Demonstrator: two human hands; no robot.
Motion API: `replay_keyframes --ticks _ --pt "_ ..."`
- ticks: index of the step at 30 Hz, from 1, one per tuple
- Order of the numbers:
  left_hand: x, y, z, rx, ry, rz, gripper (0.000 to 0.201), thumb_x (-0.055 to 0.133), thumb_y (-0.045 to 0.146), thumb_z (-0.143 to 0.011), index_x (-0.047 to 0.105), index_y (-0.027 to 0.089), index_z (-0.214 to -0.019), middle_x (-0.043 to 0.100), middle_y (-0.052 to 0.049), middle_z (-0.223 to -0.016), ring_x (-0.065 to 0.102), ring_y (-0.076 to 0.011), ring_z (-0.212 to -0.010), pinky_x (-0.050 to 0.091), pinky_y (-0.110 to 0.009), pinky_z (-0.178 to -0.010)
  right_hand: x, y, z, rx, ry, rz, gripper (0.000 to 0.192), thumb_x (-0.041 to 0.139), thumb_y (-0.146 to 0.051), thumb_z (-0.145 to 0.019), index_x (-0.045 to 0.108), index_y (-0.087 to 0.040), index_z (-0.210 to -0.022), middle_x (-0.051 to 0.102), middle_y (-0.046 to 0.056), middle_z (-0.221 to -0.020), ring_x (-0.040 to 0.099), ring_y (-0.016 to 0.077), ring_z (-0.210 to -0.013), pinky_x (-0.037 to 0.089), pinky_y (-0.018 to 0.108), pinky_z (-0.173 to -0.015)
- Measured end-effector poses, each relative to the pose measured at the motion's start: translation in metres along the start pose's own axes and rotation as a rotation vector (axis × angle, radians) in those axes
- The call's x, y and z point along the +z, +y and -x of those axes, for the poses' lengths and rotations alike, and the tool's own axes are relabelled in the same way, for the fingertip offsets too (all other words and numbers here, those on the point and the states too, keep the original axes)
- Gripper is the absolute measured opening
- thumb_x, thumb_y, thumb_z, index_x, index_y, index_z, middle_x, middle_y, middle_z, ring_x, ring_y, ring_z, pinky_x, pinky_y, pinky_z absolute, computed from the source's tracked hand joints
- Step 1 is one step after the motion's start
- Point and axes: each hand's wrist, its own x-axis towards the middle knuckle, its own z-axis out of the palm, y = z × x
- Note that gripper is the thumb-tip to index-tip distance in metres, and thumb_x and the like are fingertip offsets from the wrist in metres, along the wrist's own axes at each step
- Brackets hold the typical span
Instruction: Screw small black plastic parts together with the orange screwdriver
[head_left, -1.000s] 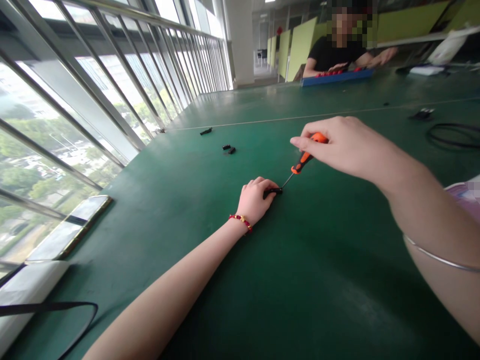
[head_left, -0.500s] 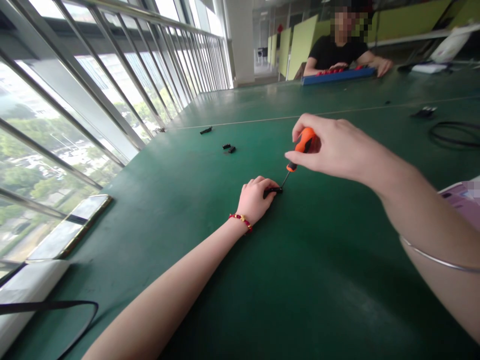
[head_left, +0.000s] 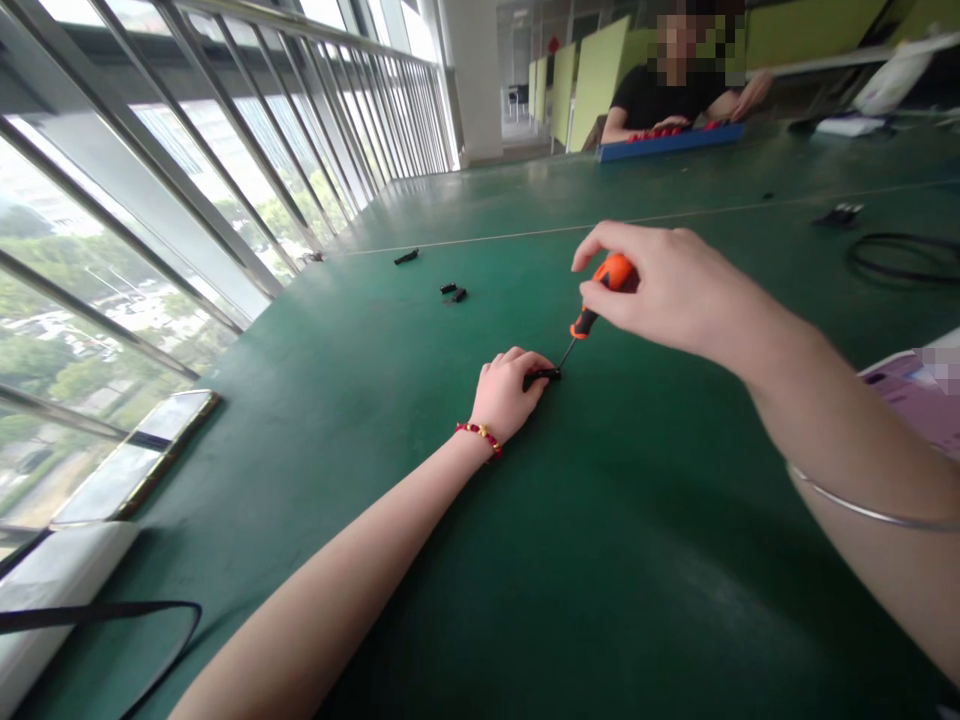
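Note:
My left hand (head_left: 510, 390) rests on the green table, its fingers closed around a small black plastic part (head_left: 541, 378) and pinning it there. Most of that part is under the fingers, so its exact kind is unclear. In my right hand (head_left: 652, 280) is an orange and black screwdriver (head_left: 616, 270), tilted, with the handle's butt towards the palm. My index finger is lifted off the handle, while the thumb lies along it. The screwdriver's thin shaft (head_left: 568, 353) reaches down to the right end of the black part, where the tip appears to touch.
Small black pieces (head_left: 459, 295) and another black piece (head_left: 406, 257) lie farther up the table (head_left: 337, 400). A phone (head_left: 142, 455) is by the railing at left. Across the table sits a person behind a blue tray (head_left: 667, 143). A black cable (head_left: 900, 255) lies at right.
My right index finger and thumb have spread apart on the screwdriver's handle. The view has shifted slightly. Across the table, the person's hand has risen from the tabletop. My left hand keeps its hold.

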Motion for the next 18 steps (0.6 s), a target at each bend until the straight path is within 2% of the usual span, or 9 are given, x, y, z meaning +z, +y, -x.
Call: replay_keyframes --ticks 2,6,8,11,14,16,18 --pt "0.0 0.0 0.0 0.001 0.001 0.002 0.018 0.056 0.017 -0.083 0.066 0.023 -0.096 0.064 -0.003 -0.098 0.057 -0.0209 -0.096 0.044 -0.036 -0.087 0.001 -0.003 0.002 0.002 0.007 0.008 0.031 0.059 -0.038 -0.073 0.062 -0.024 -0.101 0.062 0.002 -0.071 0.051 0.0174 -0.059 0.031 0.029 -0.055" --pt "0.0 -0.001 0.0 0.0 -0.001 0.008 0.018 0.056 0.017 -0.083 0.066 0.023 -0.096 0.064 -0.003 -0.098 0.057 -0.0212 -0.096 0.044 -0.036 -0.087 0.001 -0.007 0.003 0.028 0.016 0.026 0.025 0.048 -0.042 -0.082 0.065 -0.023 -0.083 0.061 0.003 -0.066 0.051 0.0186 -0.061 0.031 0.03 -0.056" --pt "0.0 -0.001 0.0 0.0 -0.001 0.011 0.018 0.056 0.018 -0.083 0.067 0.023 -0.096 0.064 -0.003 -0.098 0.057 -0.0212 -0.096 0.044 -0.036 -0.086 -0.001 -0.008 0.001 0.028 0.012 0.025 0.018 0.052 -0.035 -0.078 0.064 -0.023 -0.085 0.061 0.003 -0.067 0.05 0.0177 -0.06 0.031 0.029 -0.055" --pt "0.0 0.0 0.0 -0.002 0.0 0.014 0.017 0.057 0.017 -0.083 0.067 0.023 -0.096 0.064 -0.003 -0.098 0.057 -0.0215 -0.096 0.044 -0.037 -0.087 -0.003 -0.009 -0.004 0.021 -0.018 0.006 0.026 0.06 -0.036 -0.071 0.063 -0.023 -0.094 0.062 0.003 -0.072 0.05 0.0171 -0.059 0.031 0.029 -0.055" --pt "0.001 0.0 0.001 -0.008 0.005 0.032 0.018 0.058 0.016 -0.082 0.068 0.022 -0.095 0.063 -0.003 -0.097 0.057 -0.0208 -0.096 0.044 -0.036 -0.087 -0.004 -0.01 -0.009 0.032 -0.08 0.001 0.026 0.054 -0.046 -0.077 0.064 -0.022 -0.082 0.06 0.004 -0.067 0.049 0.0174 -0.059 0.031 0.03 -0.057" --pt "0.001 0.0 0.001 -0.008 0.02 0.051 0.018 0.059 0.016 -0.082 0.069 0.022 -0.096 0.061 -0.004 -0.097 0.057 -0.0194 -0.093 0.045 -0.034 -0.086 -0.004 -0.011 -0.011 0.03 -0.093 -0.012 0.024 0.051 -0.043 -0.079 0.064 -0.022 -0.079 0.059 0.004 -0.066 0.049 0.0173 -0.06 0.031 0.03 -0.058" --pt "0.001 0.0 0.002 -0.013 0.046 0.047 0.019 0.059 0.017 -0.082 0.069 0.022 -0.097 0.057 -0.004 -0.096 0.056 -0.0183 -0.09 0.046 -0.031 -0.082 -0.003 -0.011 -0.011 0.009 -0.076 -0.028 0.019 0.056 -0.038 -0.075 0.064 -0.023 -0.083 0.061 0.003 -0.07 0.05 0.0169 -0.062 0.032 0.03 -0.058"
